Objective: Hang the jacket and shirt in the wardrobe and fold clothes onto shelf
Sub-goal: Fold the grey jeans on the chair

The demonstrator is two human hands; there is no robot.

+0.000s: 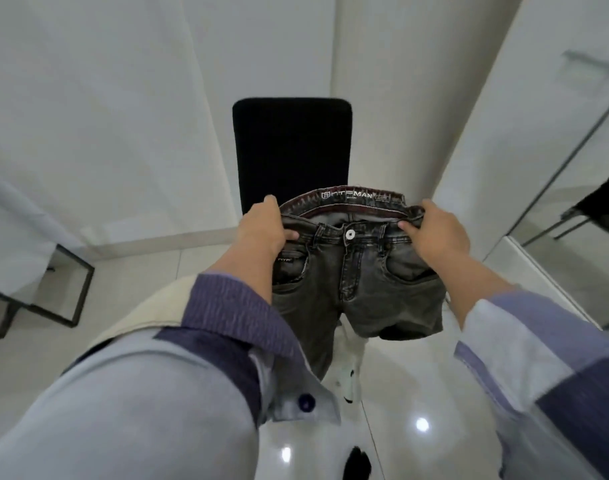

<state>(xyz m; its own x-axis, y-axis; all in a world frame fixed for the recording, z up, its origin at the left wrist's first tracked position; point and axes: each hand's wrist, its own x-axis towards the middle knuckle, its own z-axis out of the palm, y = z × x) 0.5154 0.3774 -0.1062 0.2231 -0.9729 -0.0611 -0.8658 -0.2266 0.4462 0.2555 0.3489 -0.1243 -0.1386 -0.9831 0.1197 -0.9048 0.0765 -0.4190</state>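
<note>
Holding the grey jeans (356, 271) up by the waistband at the centre of the frame, you have one hand on each side.

Your left hand (266, 228) pinches the waistband's left end, thumb across the front and fingers curled behind; your right hand (434, 232) pinches the right end the same way, thumb pressed just beside a belt loop. The jeans face you, the white button fastened at the middle, the printed inner label showing along the top edge, the legs hanging down toward the glossy white floor (417, 393). Directly behind the waistband stands a black chair back (292, 147) against the white wall. A dark metal frame (67, 289) sits at the left edge, and a mirrored panel (573, 188) runs along the right edge.
</note>
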